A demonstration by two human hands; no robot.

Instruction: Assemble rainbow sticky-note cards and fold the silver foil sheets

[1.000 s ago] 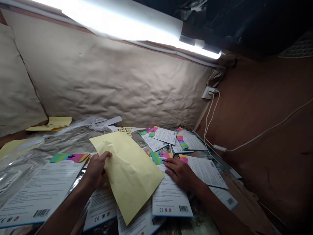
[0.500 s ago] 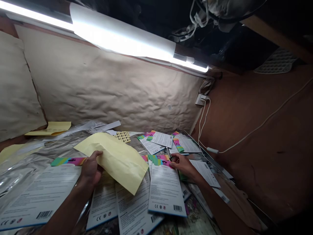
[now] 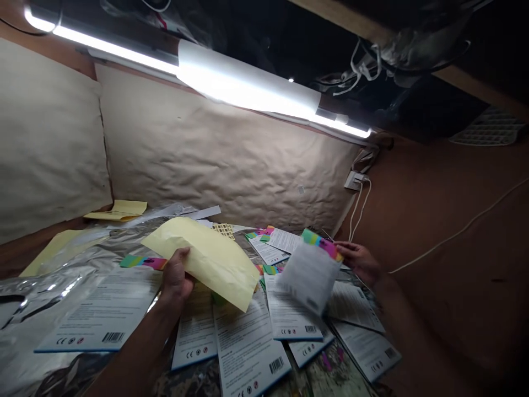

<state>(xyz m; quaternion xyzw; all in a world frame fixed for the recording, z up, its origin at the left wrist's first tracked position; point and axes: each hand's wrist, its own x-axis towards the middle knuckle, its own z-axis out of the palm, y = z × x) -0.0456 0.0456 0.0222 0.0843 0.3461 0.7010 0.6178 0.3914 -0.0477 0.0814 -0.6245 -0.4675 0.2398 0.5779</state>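
My left hand (image 3: pixel 177 274) grips a yellow paper envelope (image 3: pixel 206 259) by its near edge and holds it above the table. My right hand (image 3: pixel 359 260) pinches the rainbow-striped top of a white printed package card (image 3: pixel 311 271), lifted off the pile and blurred by motion. Under both hands lie several more white package cards (image 3: pixel 289 309) with barcodes, face down and overlapping.
Silver foil sheets (image 3: pixel 49 275) cover the left of the table, with a large card (image 3: pixel 103 317) on them. Yellow envelopes (image 3: pixel 119 209) lie at the back left. Brown paper (image 3: pixel 231 160) lines the back wall. A white cable (image 3: pixel 359 204) hangs from a socket (image 3: pixel 354 179) at right.
My right hand picked up one card from the pile and raised it to the right. The left hand kept the yellow envelope lifted. The camera tilted upward and shifted.
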